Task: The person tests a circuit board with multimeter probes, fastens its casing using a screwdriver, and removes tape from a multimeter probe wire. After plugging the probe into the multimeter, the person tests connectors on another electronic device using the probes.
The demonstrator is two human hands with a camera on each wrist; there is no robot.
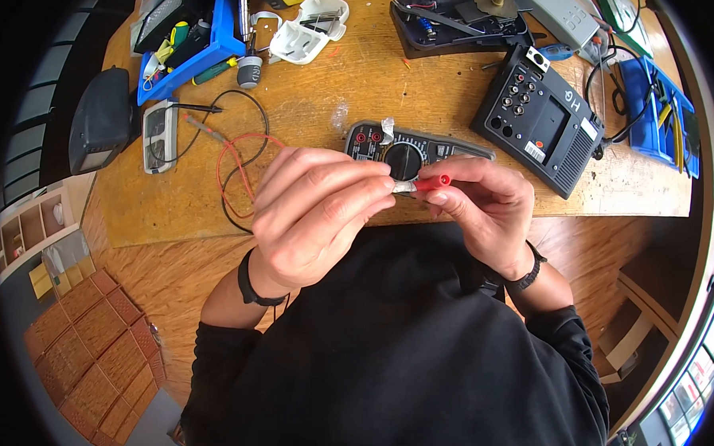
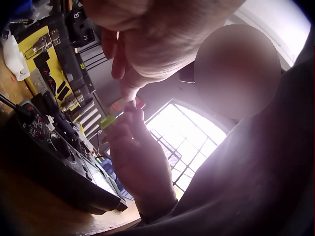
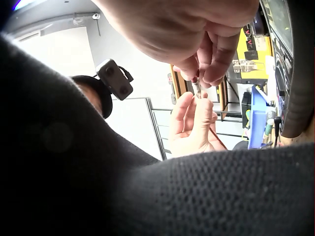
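Both hands meet over the bench in front of the chest. My right hand pinches the red plug of a test lead between thumb and fingers. With its fingertips, my left hand pinches the whitish, wrapped-looking section at the plug's end. From the left hand the thin red lead trails away, visible in the right wrist view. Just beyond the hands lies a multimeter with a round black dial, partly hidden by the fingers. A small silvery scrap sits on its edge.
Red and black leads loop across the wooden bench at left, near a clear-fronted meter. A blue tool bin and white case stand behind. At right are a black device and another blue bin.
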